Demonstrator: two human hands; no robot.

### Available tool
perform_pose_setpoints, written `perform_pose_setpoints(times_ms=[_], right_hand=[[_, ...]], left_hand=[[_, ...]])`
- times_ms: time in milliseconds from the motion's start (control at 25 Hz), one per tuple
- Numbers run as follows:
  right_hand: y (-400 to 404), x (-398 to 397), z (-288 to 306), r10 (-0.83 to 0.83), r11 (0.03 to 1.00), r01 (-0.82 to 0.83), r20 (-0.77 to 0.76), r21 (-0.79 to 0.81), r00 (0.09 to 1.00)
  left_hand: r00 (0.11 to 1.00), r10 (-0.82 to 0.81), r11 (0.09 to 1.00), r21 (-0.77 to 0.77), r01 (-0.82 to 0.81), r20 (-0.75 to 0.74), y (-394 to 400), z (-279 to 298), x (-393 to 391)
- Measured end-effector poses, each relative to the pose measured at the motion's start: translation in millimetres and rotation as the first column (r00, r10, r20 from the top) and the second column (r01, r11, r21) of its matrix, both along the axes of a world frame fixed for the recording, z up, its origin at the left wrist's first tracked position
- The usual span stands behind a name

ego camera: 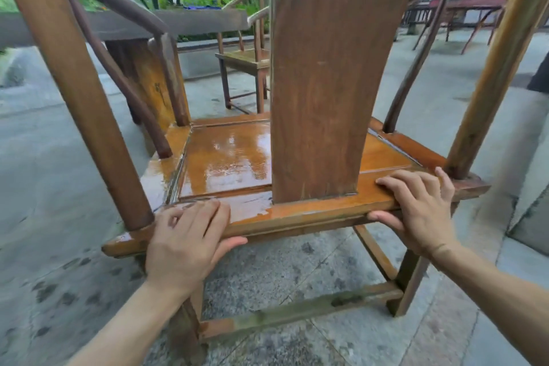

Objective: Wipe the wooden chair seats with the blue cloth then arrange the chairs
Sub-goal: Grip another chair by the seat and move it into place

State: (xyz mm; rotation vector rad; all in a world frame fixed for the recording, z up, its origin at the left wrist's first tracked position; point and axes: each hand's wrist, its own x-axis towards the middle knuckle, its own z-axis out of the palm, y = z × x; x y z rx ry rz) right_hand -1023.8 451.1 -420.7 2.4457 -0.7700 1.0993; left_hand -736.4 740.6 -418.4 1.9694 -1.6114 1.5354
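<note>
A wooden armchair fills the view from behind, its wide back splat [323, 68] rising in front of me. Its seat [225, 157] is orange-brown and shines wet. My left hand [184, 244] grips the rear seat rail near the left back post, fingers on top and thumb under. At the right end of the same rail, my right hand [421, 211] holds it the same way. A second wooden chair [246, 62] stands further back beside a dark table [190, 22]. A blue cloth [202, 7] lies on that table's far edge.
The floor is grey stone paving [59, 187], damp in patches. A red-topped table with thin metal legs [466, 4] stands at the back right by a pale wall. Green trees rise behind the dark table. Something dark shows at the right edge [539, 74].
</note>
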Motion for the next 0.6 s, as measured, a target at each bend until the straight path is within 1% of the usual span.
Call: perform_pose_setpoints(times_ms=[80,120,240,440,520,600], right_hand=[[2,1,10,-0.017,0.998,0.019,-0.032,0.067,0.999],[5,3,9,-0.010,0.997,0.012,-0.021,0.080,1.000],[0,1,2,0.017,1.000,-0.017,0.033,0.025,0.999],[-32,-19,-24,0.137,0.991,-0.137,0.065,-0.007,0.988],[-45,-16,-30,0.161,0.987,-0.158,0.095,-0.035,0.982],[-58,-15,-33,0.192,0.981,-0.188,0.109,-0.045,0.975]], left_hand=[[0.999,-0.012,0.999,0.045,0.014,-0.052,-2,12,0],[0.999,-0.003,0.999,0.043,0.005,-0.044,1,12,1],[0.999,0.033,0.999,0.028,-0.033,0.001,4,13,-6],[0.989,0.124,0.992,0.005,-0.125,0.080,-9,-16,-38],[0.987,0.146,0.989,0.013,-0.148,0.065,-14,-17,-45],[0.987,0.157,0.986,0.054,-0.159,0.046,-22,-17,-51]])
